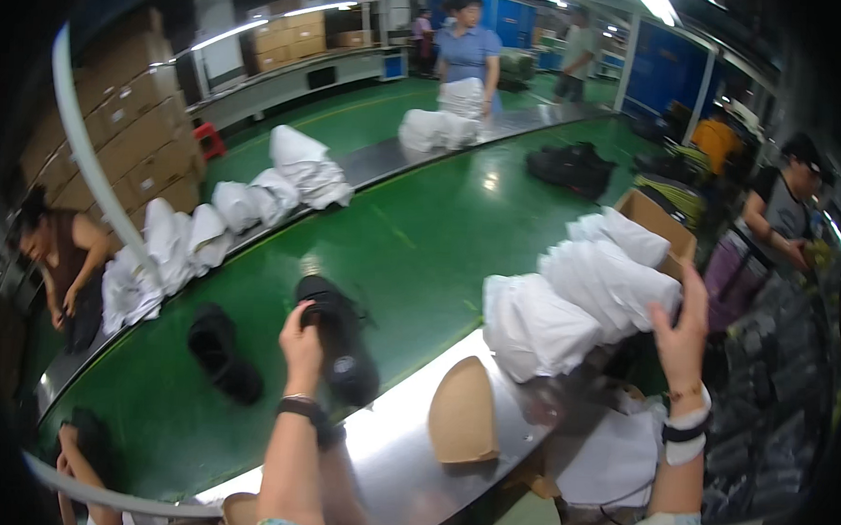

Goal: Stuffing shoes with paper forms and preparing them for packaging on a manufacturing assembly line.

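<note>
My left hand (302, 353) grips a black shoe (350, 367) by its collar, above the near side of the green belt. To its left, another black shoe (221, 352) lies on the belt. My right hand (683, 332) is raised beside a pile of white tissue paper (607, 280), its thumb and fingers apart. The thumb is close to the paper's right edge; whether it touches cannot be made out. A curved brown cardboard piece (464, 412) lies on the metal edge (398, 459) between my arms.
Behind the paper pile stands an open cardboard box (661, 224). More black shoes (572, 169) sit farther along the belt (412, 239). White-wrapped bundles (307, 168) line its far metal edge. Co-workers stand at the far side, left and right; another person's hands (73, 444) hold something dark at lower left.
</note>
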The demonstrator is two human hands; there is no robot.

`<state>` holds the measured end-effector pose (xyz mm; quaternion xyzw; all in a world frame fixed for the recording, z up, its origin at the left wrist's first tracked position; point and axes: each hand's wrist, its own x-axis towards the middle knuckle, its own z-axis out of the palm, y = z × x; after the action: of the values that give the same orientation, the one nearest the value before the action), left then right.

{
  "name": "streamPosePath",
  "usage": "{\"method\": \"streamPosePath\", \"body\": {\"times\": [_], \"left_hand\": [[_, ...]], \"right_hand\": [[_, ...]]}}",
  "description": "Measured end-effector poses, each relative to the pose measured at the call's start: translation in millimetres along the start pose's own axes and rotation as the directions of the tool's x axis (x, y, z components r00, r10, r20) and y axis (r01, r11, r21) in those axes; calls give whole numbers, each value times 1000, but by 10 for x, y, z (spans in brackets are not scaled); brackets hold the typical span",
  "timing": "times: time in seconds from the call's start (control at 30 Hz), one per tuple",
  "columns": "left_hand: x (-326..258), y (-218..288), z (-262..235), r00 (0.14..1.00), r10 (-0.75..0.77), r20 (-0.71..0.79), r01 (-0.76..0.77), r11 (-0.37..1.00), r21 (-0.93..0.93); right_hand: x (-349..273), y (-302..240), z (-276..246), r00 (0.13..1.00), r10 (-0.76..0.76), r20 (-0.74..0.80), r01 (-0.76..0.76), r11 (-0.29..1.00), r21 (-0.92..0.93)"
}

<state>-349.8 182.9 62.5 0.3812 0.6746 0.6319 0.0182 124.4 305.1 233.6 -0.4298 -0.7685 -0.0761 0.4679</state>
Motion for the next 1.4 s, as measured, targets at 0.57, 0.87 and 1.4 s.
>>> {"method": "streamPosePath", "body": {"times": [0.57,0.87,1.4], "left_hand": [[-1184,2399,-421,875,385,-295,-421,905,-67],[-2680,1992,-1061,988,101,-119,-89,991,104],[-2563,1637,-1290,907,-420,-17,378,832,-406]], "right_hand": [[-492,-2527,174,851,-520,67,347,655,671],[-1860,-2579,252,783,-524,335,-35,501,865],[-1944,-2816,543,518,-282,807,-715,375,590]]}}
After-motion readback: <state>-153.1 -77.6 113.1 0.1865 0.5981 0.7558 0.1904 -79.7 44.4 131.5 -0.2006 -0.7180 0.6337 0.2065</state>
